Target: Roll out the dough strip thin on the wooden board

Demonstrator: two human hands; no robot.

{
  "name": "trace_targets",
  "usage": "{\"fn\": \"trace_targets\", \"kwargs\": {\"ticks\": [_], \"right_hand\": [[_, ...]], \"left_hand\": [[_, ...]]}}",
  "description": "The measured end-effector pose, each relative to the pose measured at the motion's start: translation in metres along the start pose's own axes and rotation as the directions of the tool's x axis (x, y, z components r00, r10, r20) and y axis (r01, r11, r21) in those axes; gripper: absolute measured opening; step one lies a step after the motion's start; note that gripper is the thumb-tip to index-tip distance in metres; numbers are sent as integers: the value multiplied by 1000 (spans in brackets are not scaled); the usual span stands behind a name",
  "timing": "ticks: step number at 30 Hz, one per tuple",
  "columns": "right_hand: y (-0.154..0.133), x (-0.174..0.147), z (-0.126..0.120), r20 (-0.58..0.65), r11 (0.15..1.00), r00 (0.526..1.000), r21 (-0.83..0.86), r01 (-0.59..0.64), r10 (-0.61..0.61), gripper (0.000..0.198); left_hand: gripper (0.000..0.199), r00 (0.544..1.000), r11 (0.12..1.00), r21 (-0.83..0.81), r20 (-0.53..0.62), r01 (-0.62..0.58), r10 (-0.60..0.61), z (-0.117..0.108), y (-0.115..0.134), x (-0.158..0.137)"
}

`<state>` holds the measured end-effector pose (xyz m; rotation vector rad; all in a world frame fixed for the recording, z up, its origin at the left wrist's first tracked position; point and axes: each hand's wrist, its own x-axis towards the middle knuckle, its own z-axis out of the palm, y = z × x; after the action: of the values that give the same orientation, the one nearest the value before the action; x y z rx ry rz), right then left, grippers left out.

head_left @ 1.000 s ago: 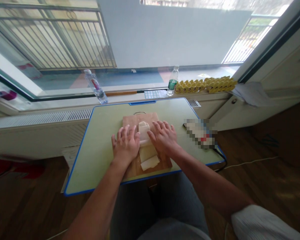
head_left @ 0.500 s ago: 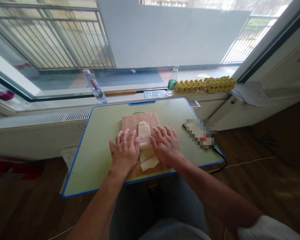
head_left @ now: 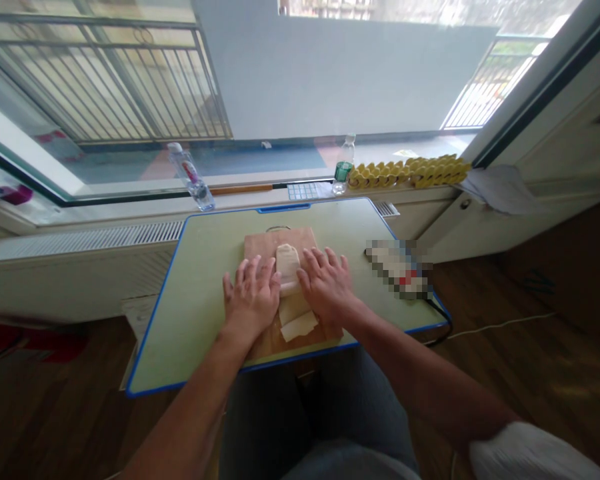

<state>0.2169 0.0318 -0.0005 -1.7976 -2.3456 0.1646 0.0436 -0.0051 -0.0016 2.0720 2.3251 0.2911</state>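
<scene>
A wooden board (head_left: 305, 237) lies on a small pale green table (head_left: 200, 280) with a blue rim. Down the middle of the board runs a flat cream-coloured strip (head_left: 287, 259), folded in places, its near end squared off; whether it is dough or cloth I cannot tell. My left hand (head_left: 253, 293) rests palm down at the strip's left side, fingers spread, with the thumb at its edge. On the other side my right hand (head_left: 327, 280) lies palm down too, fingers stretched out and thumb against the strip. Both palms hide parts of the board.
A blurred-out object (head_left: 397, 267) with a black cable sits at the table's right. Along the windowsill stand a tilted bottle (head_left: 193, 179), a clear bottle (head_left: 343, 167), a wooden-handled stick (head_left: 245, 189) and yellow egg trays (head_left: 410, 171). A radiator (head_left: 80, 247) is behind the table.
My right hand has shifted slightly left, closer to the strip. The left hand has moved a little to the right. The strip looks the same.
</scene>
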Motion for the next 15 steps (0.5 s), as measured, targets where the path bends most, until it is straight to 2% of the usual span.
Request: {"fn": "trace_targets", "kwargs": {"ticks": [3,8,10,12,15], "right_hand": [[0,-2,1,-19,1000,1000,-1,8,-8,64],[0,55,-6,76,999,997,36,-13,10,70],[0,67,-9,115,999,993,44,-18,13,72],[-1,59,-10,122,999,992,32,-16,12,73],[-2,16,-7,62,1000,998,-9,-2,3,69]], "left_hand": [[58,1000,1000,2,-9,-9,9,1,0,-1],[62,998,999,-40,66,9,-6,1,-7,58],[63,997,999,-44,77,14,-10,-1,-8,70],[63,996,999,-37,89,11,-8,-1,-6,62],[62,998,999,-19,58,-27,28,-2,-2,19]]}}
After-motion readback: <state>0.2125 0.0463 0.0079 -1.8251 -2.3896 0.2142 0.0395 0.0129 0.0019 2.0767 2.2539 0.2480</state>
